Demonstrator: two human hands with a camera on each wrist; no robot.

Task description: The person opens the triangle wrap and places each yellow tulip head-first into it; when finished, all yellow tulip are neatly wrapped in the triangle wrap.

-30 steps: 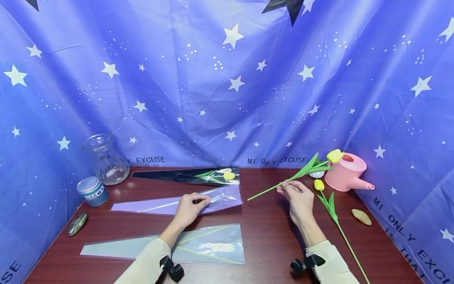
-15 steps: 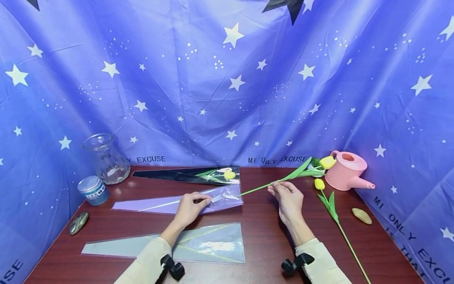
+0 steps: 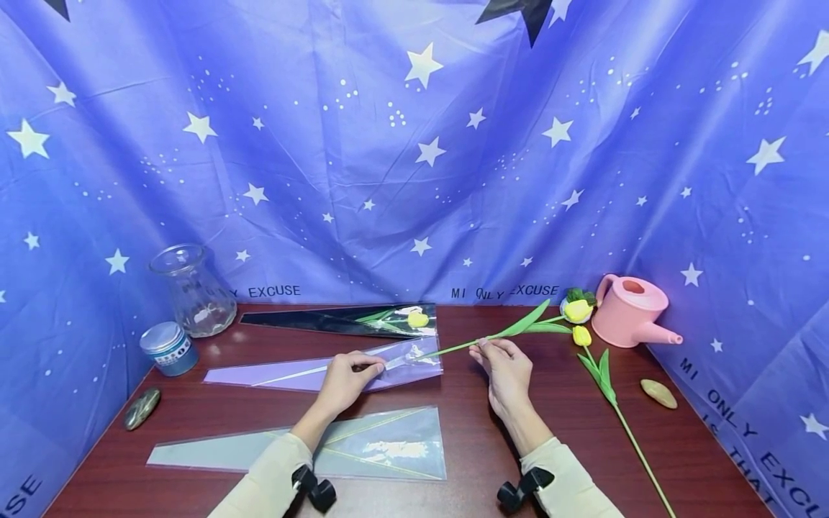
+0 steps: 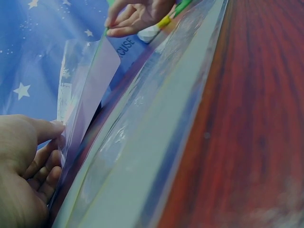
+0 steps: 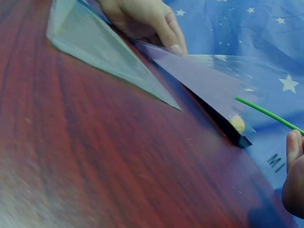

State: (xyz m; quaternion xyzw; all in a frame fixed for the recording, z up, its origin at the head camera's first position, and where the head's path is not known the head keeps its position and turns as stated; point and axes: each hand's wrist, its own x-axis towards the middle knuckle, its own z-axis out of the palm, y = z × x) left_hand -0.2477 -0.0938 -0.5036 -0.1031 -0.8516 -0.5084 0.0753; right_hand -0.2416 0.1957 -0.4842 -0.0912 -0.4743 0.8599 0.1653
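Observation:
My left hand pinches the clear front film of a purple flower sleeve, its wide mouth facing right. In the left wrist view the film stands away from the purple backing. My right hand pinches the green stem of a yellow artificial tulip, bloom to the right. The stem's cut end overlaps the sleeve's mouth, and in the left wrist view the stem lies between film and backing. A second yellow tulip lies on the table to the right, its bloom close to the held one.
Behind lies a black sleeve with a yellow tulip inside; in front, a pale grey sleeve. A glass vase, blue jar and dark stone stand left. A pink watering can and tan stone are right.
My right hand has moved left with the tulip, bringing the stem's end from beside the purple sleeve to over its mouth. My left hand has stayed in place on the film.

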